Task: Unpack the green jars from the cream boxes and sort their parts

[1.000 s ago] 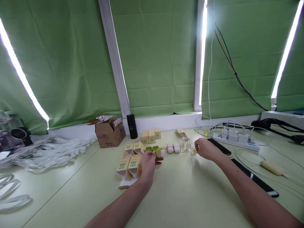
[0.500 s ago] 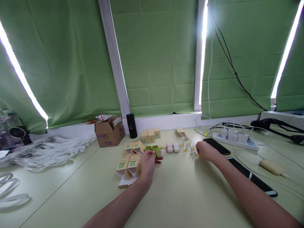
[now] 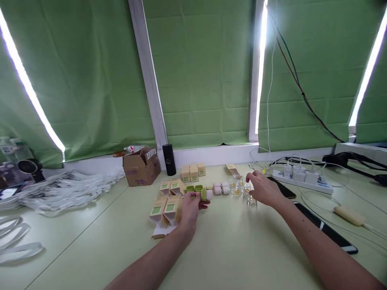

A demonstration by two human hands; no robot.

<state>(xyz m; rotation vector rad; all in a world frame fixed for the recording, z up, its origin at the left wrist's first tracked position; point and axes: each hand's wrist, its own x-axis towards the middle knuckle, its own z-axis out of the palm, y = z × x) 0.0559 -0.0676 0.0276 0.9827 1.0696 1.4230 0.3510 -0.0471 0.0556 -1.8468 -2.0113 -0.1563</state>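
My left hand [image 3: 191, 204] is closed round a small green piece with a pale pink block-shaped end [image 3: 207, 195]; its exact kind I cannot make out. Just beyond that hand lie green pieces [image 3: 194, 188] and a group of pale pink blocks [image 3: 221, 188]. My right hand [image 3: 262, 187] is beside several clear little containers with gold-coloured centres [image 3: 237, 187]. Its fingers are loosely bent and apart, with nothing visible between them. Left of my left hand, small kraft-paper boxes with green labels [image 3: 165, 207] stand with their flaps open.
More kraft boxes [image 3: 193, 172] stand behind, near a black cylinder [image 3: 169, 160] and a brown carton [image 3: 141, 167]. White straps [image 3: 75, 189] pile up on the left. Phones [image 3: 326, 227], a power strip [image 3: 302, 180], cables and a beige power bank-like block [image 3: 350, 215] lie on the right.
My right hand has risen slightly and its fingers have loosened, uncovering a clear container under it. My left hand keeps its hold on the green and pink piece. The view has shifted slightly.
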